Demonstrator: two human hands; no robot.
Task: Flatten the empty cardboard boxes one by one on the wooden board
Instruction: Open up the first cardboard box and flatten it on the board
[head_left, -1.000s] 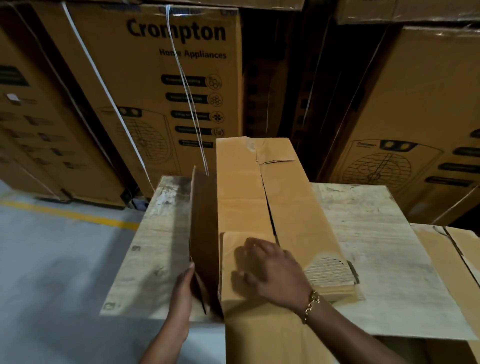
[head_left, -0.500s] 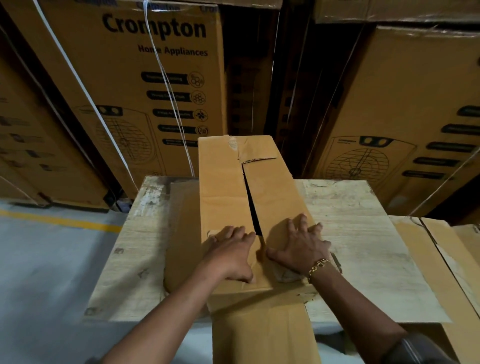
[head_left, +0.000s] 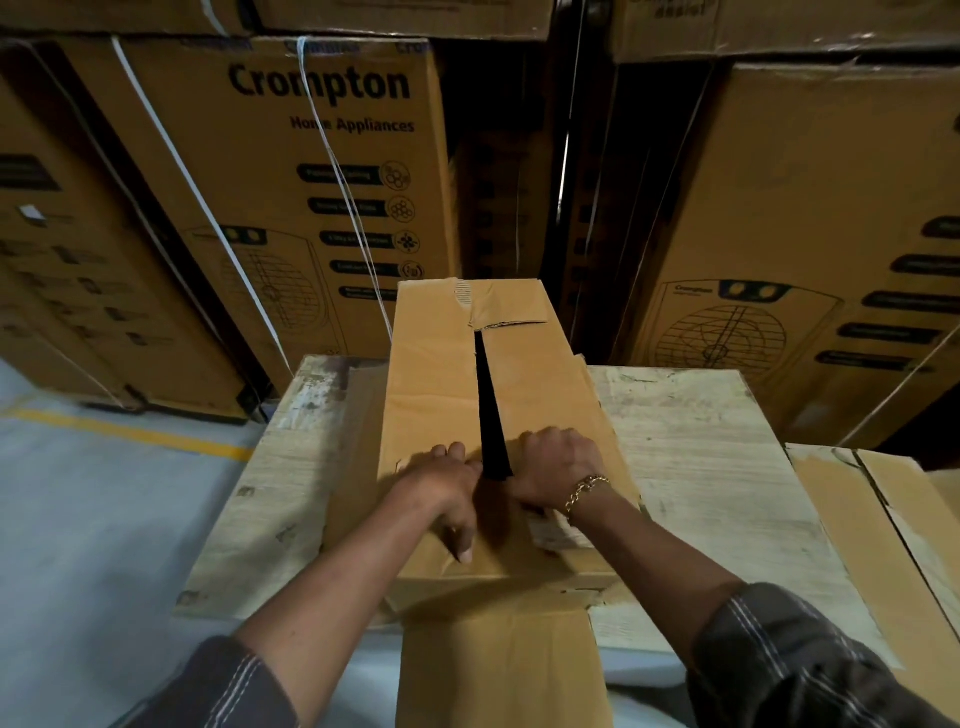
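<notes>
we press a box (head_left: 441, 395) lying on the board (head_left: 701, 447), under both palms. our right hand (head_left: 556, 473) curls over its edge at the slit (head_left: 491, 415); our left hand (head_left: 447, 488) bends there too, its grip unclear. pulled unevenly, the box may tear, or slide off the board toward our wrists.

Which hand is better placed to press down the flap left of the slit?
Left: the left hand rests on that flap; the right hand lies beyond the slit, on the other flap.
</notes>
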